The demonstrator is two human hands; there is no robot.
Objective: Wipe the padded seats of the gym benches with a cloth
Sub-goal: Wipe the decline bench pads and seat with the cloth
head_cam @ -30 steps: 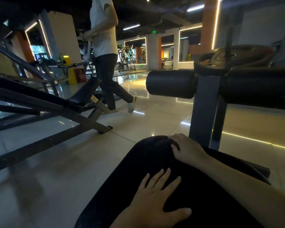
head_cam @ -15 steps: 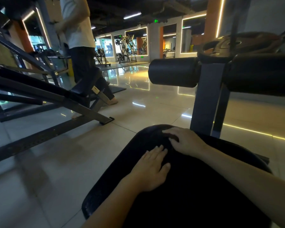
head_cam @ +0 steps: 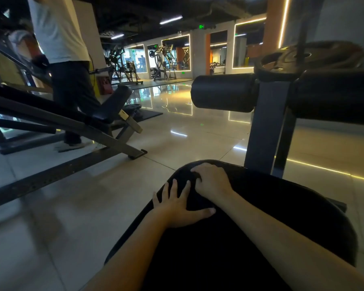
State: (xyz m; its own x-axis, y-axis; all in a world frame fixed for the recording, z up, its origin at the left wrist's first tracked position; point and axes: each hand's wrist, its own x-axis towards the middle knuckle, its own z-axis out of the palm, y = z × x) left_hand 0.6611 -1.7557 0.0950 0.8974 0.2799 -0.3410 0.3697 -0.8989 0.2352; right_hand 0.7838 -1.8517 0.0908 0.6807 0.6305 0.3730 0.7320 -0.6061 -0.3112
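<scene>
A black padded seat [head_cam: 261, 227] fills the lower middle of the head view and runs away from me. My left hand [head_cam: 179, 208] lies flat on its far left part, fingers spread and thumb out to the right. My right hand [head_cam: 212, 181] rests at the seat's far end just beyond it, fingers curled down into a bunched fold of dark cloth [head_cam: 190, 175]. The cloth is as dark as the padding, so its outline is hard to make out. The two hands almost touch.
A grey upright post [head_cam: 267, 127] rises just beyond the seat and carries black roller pads [head_cam: 223, 92]. A weight plate [head_cam: 307, 57] sits above them. To the left stands an incline bench [head_cam: 111, 103], with a person [head_cam: 61, 38] walking behind it. Glossy tiled floor [head_cam: 72, 206] lies between.
My left hand has slid forward along the seat and spread its fingers beside my right hand. My right hand has stayed at the far end. The person at left has walked further left.
</scene>
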